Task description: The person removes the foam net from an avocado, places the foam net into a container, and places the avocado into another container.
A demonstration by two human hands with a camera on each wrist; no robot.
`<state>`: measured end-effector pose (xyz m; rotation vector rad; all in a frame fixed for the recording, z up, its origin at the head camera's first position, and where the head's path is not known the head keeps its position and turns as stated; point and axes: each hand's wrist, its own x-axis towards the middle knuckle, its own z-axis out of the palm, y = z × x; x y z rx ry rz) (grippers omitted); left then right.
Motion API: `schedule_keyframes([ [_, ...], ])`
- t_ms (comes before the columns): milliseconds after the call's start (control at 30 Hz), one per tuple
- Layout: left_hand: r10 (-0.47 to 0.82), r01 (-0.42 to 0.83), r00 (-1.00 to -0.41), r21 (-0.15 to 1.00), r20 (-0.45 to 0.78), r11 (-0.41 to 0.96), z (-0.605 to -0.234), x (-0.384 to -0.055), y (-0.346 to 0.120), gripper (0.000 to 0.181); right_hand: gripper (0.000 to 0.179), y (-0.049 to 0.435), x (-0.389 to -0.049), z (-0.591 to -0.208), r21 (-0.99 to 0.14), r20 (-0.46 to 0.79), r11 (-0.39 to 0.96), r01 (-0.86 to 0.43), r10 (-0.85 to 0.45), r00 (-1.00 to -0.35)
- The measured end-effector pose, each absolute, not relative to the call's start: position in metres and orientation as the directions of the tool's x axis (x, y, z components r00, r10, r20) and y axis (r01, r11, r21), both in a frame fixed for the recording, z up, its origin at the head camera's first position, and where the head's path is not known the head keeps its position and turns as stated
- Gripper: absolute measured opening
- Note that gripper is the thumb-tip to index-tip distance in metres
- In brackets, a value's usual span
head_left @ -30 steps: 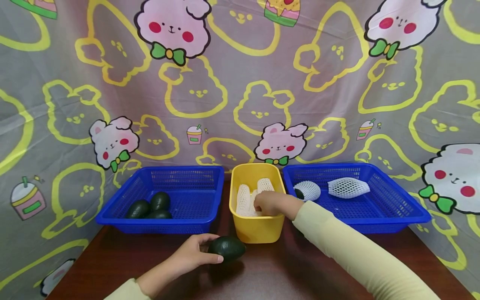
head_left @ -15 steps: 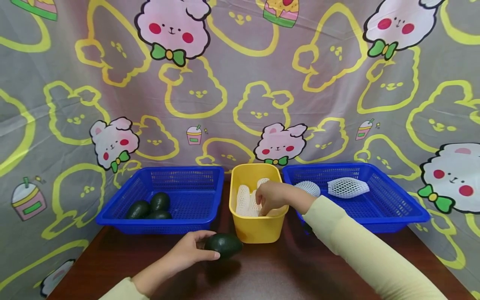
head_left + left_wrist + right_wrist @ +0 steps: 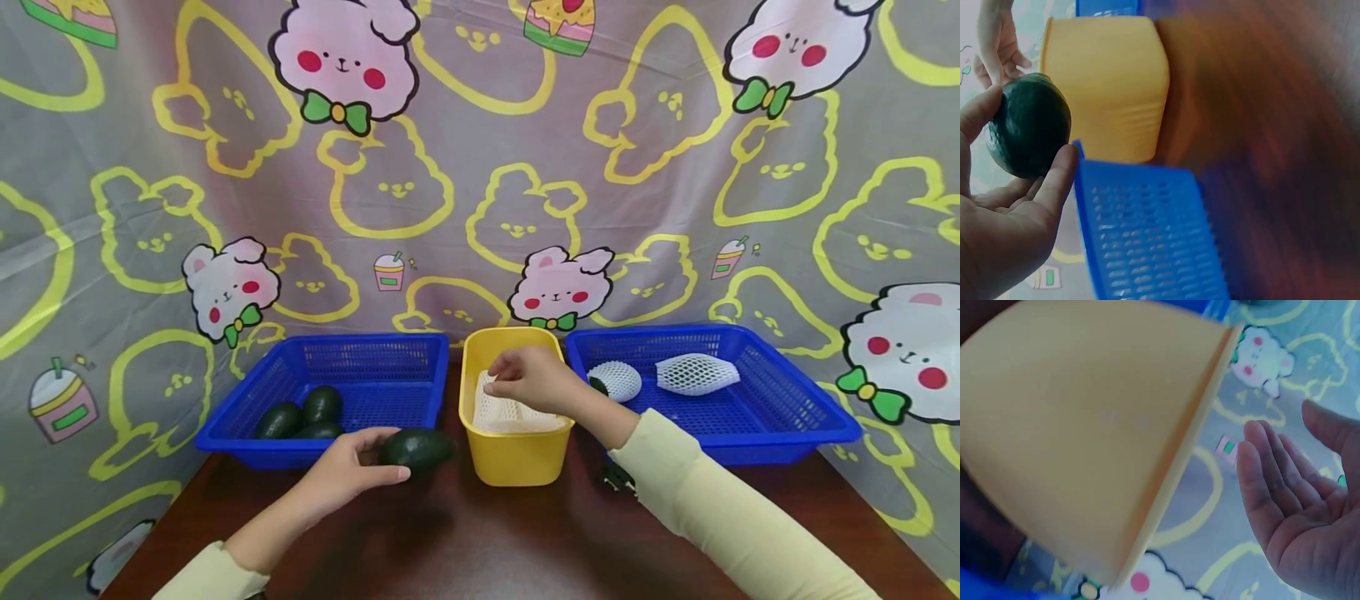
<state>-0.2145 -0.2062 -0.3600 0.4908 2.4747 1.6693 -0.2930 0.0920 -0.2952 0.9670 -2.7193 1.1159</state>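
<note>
My left hand [image 3: 356, 462] grips a dark green avocado [image 3: 416, 451] above the table, left of the yellow bin [image 3: 517, 458]. In the left wrist view the avocado [image 3: 1029, 125] sits between thumb and fingers. Over the bin's opening hovers my right hand [image 3: 532, 379]. The right wrist view shows this hand [image 3: 1300, 500] with loosely bent fingers and nothing between them, above the bin rim. White foam net sleeves [image 3: 498, 412] lie in the bin, partly hidden by the right hand.
A blue basket [image 3: 375, 342] at left contains several avocados [image 3: 322, 406]. The blue basket [image 3: 750, 437] at right holds two items in foam nets, a rounded one [image 3: 618, 381] and a longer one [image 3: 696, 375]. A patterned cloth [image 3: 480, 167] hangs behind.
My right hand has risen out of the bin and shifted slightly left. The foam sleeves lie differently. My left hand has moved left and up with the avocado.
</note>
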Motion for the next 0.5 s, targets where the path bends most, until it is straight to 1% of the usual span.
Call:
schedule_keyframes([
  [67,0.303,0.204,-0.949,0.904,0.088,0.375,-0.354,-0.217,-0.21,0.061,0.018,0.086,-0.288,-0.296,-0.665,0.277,0.519,-0.537,-0.496,-0.823],
  [167,0.251,0.198,-0.963,0.88,0.094,0.431,-0.345,-0.221,-0.216,0.062,0.015,0.075,-0.279,-0.296,-0.735,0.254,0.486,-0.473,-0.449,-0.856],
  [300,0.184,0.189,-0.977,0.85,0.11,0.491,-0.334,-0.228,-0.225,0.067,0.019,0.058,-0.271,-0.299,-0.803,0.228,0.432,-0.41,-0.414,-0.881],
  [500,0.089,0.16,-0.987,0.825,0.133,0.543,-0.325,-0.239,-0.236,0.073,0.019,0.033,-0.262,-0.31,-0.94,0.124,0.246,-0.237,-0.399,-0.909],
])
